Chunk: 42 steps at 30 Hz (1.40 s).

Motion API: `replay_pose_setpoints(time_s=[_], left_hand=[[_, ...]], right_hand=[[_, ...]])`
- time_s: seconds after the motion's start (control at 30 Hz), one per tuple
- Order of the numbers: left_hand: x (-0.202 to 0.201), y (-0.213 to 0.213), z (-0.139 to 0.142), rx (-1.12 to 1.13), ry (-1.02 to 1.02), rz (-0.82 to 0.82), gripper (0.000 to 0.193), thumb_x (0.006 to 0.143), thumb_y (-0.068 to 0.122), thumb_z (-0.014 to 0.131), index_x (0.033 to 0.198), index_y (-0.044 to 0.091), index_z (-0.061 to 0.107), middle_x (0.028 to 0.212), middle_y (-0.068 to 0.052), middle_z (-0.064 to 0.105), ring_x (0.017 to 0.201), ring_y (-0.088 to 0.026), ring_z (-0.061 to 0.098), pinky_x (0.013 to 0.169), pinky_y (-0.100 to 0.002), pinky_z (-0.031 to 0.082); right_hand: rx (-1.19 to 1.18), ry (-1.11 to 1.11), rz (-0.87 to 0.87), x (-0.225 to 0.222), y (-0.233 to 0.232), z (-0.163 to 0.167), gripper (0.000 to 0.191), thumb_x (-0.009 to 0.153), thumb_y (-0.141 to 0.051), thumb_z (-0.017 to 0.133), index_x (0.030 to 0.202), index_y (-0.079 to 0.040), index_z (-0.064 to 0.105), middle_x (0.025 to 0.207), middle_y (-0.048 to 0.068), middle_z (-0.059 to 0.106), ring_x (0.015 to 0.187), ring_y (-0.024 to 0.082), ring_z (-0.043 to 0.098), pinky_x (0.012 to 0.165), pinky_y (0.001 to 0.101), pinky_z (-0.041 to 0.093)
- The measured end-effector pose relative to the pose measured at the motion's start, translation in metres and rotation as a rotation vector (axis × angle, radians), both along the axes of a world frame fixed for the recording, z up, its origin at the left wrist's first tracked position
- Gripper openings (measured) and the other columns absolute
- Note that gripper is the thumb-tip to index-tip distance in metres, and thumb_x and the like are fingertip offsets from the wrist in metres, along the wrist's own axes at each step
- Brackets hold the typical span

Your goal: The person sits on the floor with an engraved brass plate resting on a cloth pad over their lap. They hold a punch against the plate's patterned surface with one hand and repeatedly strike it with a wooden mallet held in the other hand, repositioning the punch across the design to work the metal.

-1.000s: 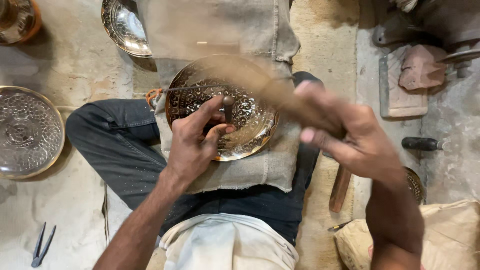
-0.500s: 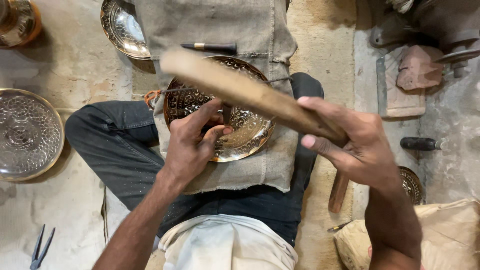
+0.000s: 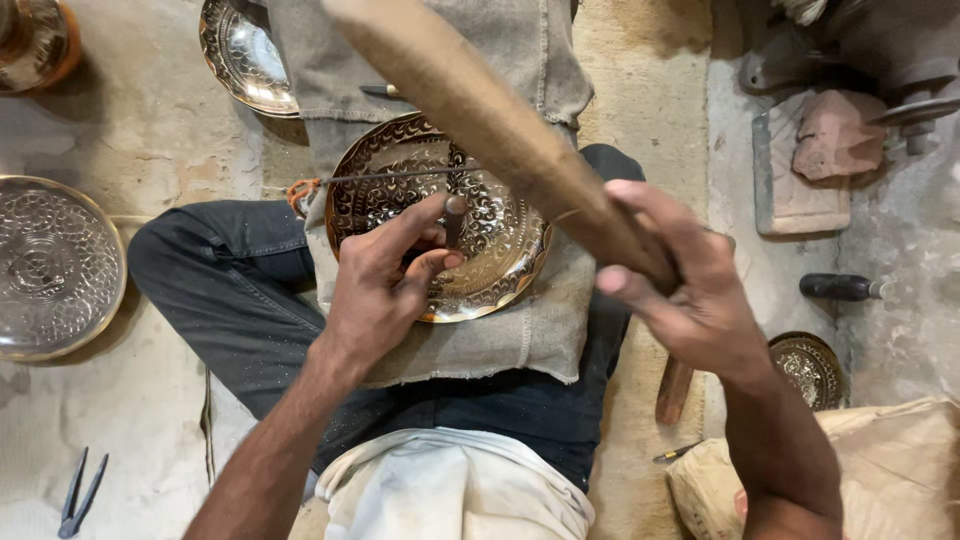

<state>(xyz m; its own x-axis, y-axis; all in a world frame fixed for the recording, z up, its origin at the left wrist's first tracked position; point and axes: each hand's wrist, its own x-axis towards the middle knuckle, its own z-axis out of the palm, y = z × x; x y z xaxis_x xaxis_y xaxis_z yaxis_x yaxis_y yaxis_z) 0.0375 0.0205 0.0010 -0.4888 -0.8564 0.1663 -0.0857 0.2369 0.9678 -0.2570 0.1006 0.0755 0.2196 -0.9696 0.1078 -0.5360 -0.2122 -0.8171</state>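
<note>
An engraved brass plate (image 3: 500,235) lies on a burlap cloth (image 3: 480,340) over my lap. My left hand (image 3: 385,280) rests on the plate and pinches a short metal punch (image 3: 454,215) upright against its patterned face. My right hand (image 3: 690,290) grips the handle end of a long wooden mallet (image 3: 490,120), raised high above the plate, its head running up to the top edge of the view. A thin wire (image 3: 400,176) crosses the plate's upper part.
A silver embossed plate (image 3: 50,265) lies on the floor at left, another shiny plate (image 3: 245,55) at the top. A small brass dish (image 3: 810,365) and a dark-handled tool (image 3: 840,288) lie at right, pliers (image 3: 78,492) at bottom left, stone blocks (image 3: 800,170) upper right.
The mallet in my right hand has swung up and away from the plate, from near the punch to well above it. My left hand stays on the punch.
</note>
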Motion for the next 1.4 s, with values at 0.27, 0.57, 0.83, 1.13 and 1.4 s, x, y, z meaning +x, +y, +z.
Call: replay_pose_setpoints(time_s=[0.27, 0.57, 0.83, 1.13, 1.4], left_hand=[[0.0, 0.0, 0.0, -0.015, -0.054, 0.007, 0.053, 0.088, -0.021, 0.051, 0.134, 0.003, 0.057, 0.107, -0.015, 0.07, 0.102, -0.021, 0.08, 0.091, -0.028, 0.07], [-0.004, -0.001, 0.01, -0.055, -0.082, 0.033, 0.06, 0.084, -0.017, 0.059, 0.14, 0.003, 0.058, 0.113, -0.015, 0.072, 0.095, -0.021, 0.078, 0.083, -0.033, 0.066], [-0.007, -0.001, 0.013, -0.13, -0.123, 0.027, 0.06, 0.081, -0.016, 0.059, 0.138, 0.003, 0.059, 0.102, -0.015, 0.072, 0.089, -0.023, 0.076, 0.081, -0.033, 0.065], [-0.01, -0.003, 0.01, -0.169, -0.195, 0.035, 0.052, 0.086, -0.01, 0.065, 0.134, 0.009, 0.062, 0.101, -0.012, 0.074, 0.09, -0.022, 0.077, 0.079, -0.036, 0.063], [-0.012, -0.003, 0.015, -0.138, -0.135, 0.016, 0.062, 0.083, -0.014, 0.059, 0.141, 0.009, 0.058, 0.1, -0.013, 0.072, 0.088, -0.024, 0.076, 0.08, -0.036, 0.065]], right_hand=[[0.059, 0.053, -0.07, 0.001, -0.001, 0.002, 0.06, 0.093, -0.022, 0.076, 0.148, -0.014, 0.053, 0.086, 0.008, 0.07, 0.063, 0.01, 0.06, 0.059, 0.0271, 0.05], [-0.094, 0.03, -0.118, 0.02, -0.005, 0.023, 0.055, 0.095, -0.018, 0.075, 0.146, -0.01, 0.055, 0.109, 0.008, 0.073, 0.085, 0.009, 0.065, 0.076, 0.0244, 0.053], [-0.118, -0.176, -0.242, 0.004, 0.002, -0.003, 0.055, 0.101, -0.023, 0.076, 0.149, -0.011, 0.055, 0.095, 0.007, 0.073, 0.07, 0.007, 0.061, 0.064, 0.0225, 0.049], [-0.103, 0.052, -0.108, -0.011, 0.001, 0.005, 0.055, 0.097, -0.02, 0.076, 0.148, -0.012, 0.057, 0.1, 0.008, 0.075, 0.067, 0.009, 0.067, 0.061, 0.0249, 0.057], [0.045, -0.023, -0.166, 0.002, 0.001, 0.009, 0.059, 0.092, -0.024, 0.076, 0.145, -0.012, 0.055, 0.085, 0.001, 0.072, 0.057, 0.006, 0.057, 0.055, 0.023, 0.047]])
